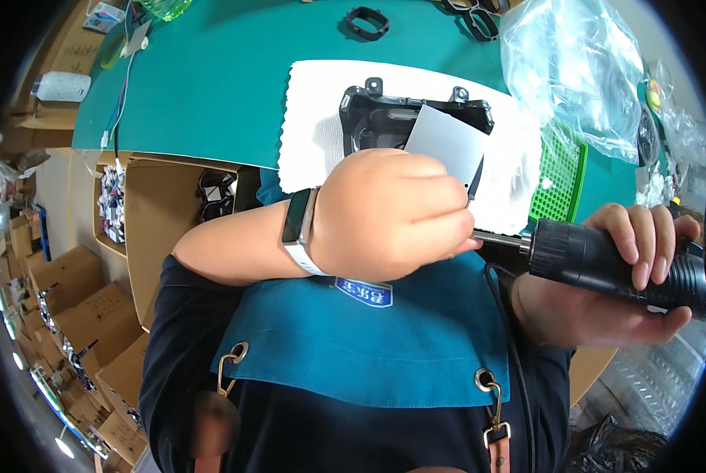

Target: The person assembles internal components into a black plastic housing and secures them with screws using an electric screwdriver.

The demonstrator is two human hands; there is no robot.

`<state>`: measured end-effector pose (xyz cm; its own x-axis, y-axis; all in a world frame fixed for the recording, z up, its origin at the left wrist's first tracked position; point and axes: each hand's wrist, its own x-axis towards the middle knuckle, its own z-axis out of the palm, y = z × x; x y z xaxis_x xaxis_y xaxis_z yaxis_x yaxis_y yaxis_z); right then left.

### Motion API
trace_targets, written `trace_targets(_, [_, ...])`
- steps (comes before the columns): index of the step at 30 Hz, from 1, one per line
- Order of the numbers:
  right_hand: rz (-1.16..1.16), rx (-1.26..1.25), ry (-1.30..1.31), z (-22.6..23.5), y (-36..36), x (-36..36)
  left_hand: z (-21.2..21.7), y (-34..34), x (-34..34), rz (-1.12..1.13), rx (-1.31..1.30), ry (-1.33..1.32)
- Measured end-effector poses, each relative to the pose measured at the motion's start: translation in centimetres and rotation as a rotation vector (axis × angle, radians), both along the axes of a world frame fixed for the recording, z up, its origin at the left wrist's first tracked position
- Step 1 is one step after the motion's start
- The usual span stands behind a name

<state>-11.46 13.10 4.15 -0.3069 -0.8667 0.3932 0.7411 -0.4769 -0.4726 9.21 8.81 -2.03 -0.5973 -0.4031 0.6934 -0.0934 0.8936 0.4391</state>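
Right now my right hand is wrapped around the black electric screwdriver, fingers curled over its barrel, the tool lying sideways with its metal bit pointing toward my left hand. My left hand is bunched up at the tip of the bit, fingertips pinched together; what they pinch is hidden from me. Both hands sit off the near edge of the green table mat, above my blue apron. Just beyond my left hand, on the white cloth at the mat's near edge, lies the black plastic housing with a grey sheet over it. A green tray touches the cloth's right side.
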Motion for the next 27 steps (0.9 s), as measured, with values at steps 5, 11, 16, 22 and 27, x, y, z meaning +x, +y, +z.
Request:
trace_targets(5, [0.256, -0.264, 0.029, 0.1, -1.5, -1.1, 0.9, -0.6, 0.1, -0.432, 0.676, -0.061])
trace_targets(11, [0.182, -0.177, -0.023, 0.7, -0.8, -1.1, 1.5, -0.6, 0.4, -0.146, 0.406, -0.140])
trace_targets(16, [0.069, -0.164, -0.078, 1.0, -0.6, -3.0, 2.8, -2.9, 1.6, -0.031, 0.215, -0.147])
trace_targets(22, [0.035, -0.193, -0.011, 1.0, -0.3, -4.5, 0.4, -2.2, -0.1, 0.173, 0.091, -0.377])
trace_targets(27, [-0.056, -0.258, 0.137, 0.3, -0.6, -4.2, 0.9, -1.4, -0.5, 0.303, 0.073, -0.417])
